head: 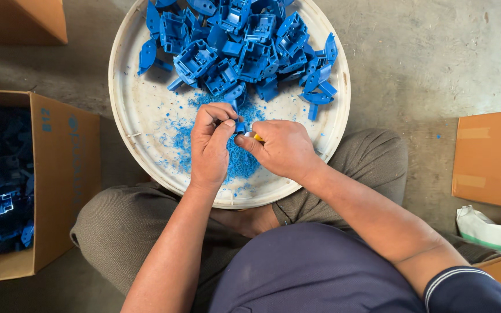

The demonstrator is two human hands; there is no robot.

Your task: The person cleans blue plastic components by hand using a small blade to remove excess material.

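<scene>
Blue moulded plastic part point(239, 123), small and angular, is pinched in the left hand point(211, 145) over a round, scuffed white tray point(140, 110). I see the right hand point(282, 149) clenched on a yellow-handled tool point(256, 137) touching the part. Fine blue shavings point(239, 159) lie beneath; ribbed blue housings point(244, 43) heap beyond.

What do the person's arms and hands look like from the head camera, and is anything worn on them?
Both hands are bare: no gloves, rings or watch show on the left hand or the right hand. The forearms are uncovered too. Only the right arm shows clothing, a short dark navy sleeve whose cuff carries thin white stripes. The left arm's sleeve is out of view.
</scene>
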